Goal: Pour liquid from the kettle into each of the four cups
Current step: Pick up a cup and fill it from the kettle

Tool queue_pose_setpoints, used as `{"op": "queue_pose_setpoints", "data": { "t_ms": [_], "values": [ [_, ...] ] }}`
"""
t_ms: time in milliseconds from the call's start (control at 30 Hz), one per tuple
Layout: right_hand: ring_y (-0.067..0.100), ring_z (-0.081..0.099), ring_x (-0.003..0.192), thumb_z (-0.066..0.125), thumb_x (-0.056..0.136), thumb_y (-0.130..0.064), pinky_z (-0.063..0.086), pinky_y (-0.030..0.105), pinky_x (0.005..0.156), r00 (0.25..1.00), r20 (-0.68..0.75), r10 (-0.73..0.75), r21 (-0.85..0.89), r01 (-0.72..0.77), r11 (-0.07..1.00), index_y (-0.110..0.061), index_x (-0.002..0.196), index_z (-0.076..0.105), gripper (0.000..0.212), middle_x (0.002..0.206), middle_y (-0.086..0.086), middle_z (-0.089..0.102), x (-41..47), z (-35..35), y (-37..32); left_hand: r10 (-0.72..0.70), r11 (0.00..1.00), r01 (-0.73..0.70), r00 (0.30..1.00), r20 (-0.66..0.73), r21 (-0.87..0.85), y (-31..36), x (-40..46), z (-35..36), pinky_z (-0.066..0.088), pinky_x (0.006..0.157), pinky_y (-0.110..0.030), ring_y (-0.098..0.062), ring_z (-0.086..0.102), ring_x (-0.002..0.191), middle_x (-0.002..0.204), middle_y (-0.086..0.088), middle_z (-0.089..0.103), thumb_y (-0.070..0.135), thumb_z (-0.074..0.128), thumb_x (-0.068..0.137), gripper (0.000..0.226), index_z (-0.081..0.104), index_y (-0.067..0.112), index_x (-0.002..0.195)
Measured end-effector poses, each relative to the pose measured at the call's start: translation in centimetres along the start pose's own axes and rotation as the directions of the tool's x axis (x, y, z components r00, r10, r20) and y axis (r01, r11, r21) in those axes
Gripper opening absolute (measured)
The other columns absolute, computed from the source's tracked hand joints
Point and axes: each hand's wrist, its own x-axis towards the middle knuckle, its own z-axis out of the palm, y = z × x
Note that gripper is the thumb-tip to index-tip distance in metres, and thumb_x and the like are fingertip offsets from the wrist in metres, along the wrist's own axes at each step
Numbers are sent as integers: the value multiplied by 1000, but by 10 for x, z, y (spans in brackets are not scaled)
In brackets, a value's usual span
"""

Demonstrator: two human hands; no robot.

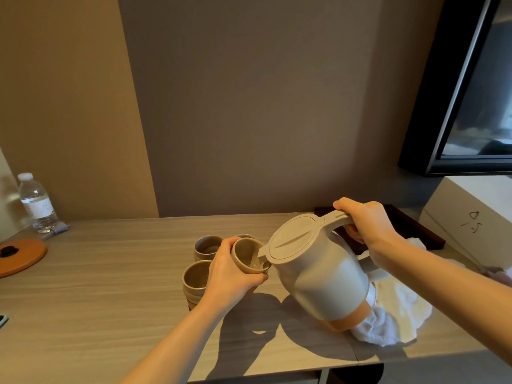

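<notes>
My right hand (pixel 365 225) grips the handle of a beige kettle (pixel 318 273) with an orange base, tilted left above the table. Its spout is at the rim of a tan ceramic cup (pixel 246 256), and liquid lands inside it. My left hand (pixel 230 273) holds that cup, lifted and tipped toward the spout. A second cup (pixel 206 246) stands behind on the left and a third cup (pixel 195 278) in front on the left. The rim of a fourth cup (pixel 245 236) shows just behind the held one, mostly hidden.
A white cloth (pixel 393 314) lies under and right of the kettle. A dark tray (pixel 415 231) and a white box (pixel 471 217) sit at the back right. At the far left stand a water bottle (pixel 36 203) and an orange round base (pixel 20 256). The wooden table (pixel 110 286) ends near the bottom.
</notes>
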Motion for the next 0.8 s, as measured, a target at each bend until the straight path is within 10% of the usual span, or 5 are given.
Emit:
{"op": "queue_pose_setpoints", "data": {
  "t_ms": [167, 800],
  "values": [
    [20, 52, 70, 63, 80, -36, 44, 35, 72, 1000, 9, -13, -9, 13, 1000, -8, 69, 65, 31, 66, 10, 58, 1, -2, -2, -23, 999, 23, 1000, 5, -27, 4, -4, 2, 55, 91, -36, -16, 54, 112, 124, 10, 55, 34, 94, 54, 93, 40, 33, 130],
    [20, 51, 64, 63, 82, -32, 42, 34, 67, 998, 8, -56, -49, 56, 997, -11, 58, 62, 33, 57, 7, 53, 3, -3, 1, -113, 990, 113, 994, 7, -89, 3, -11, 15, 51, 95, -33, -13, 51, 110, 119, 13, 50, 34, 94, 54, 92, 33, 38, 123]
  ]
}}
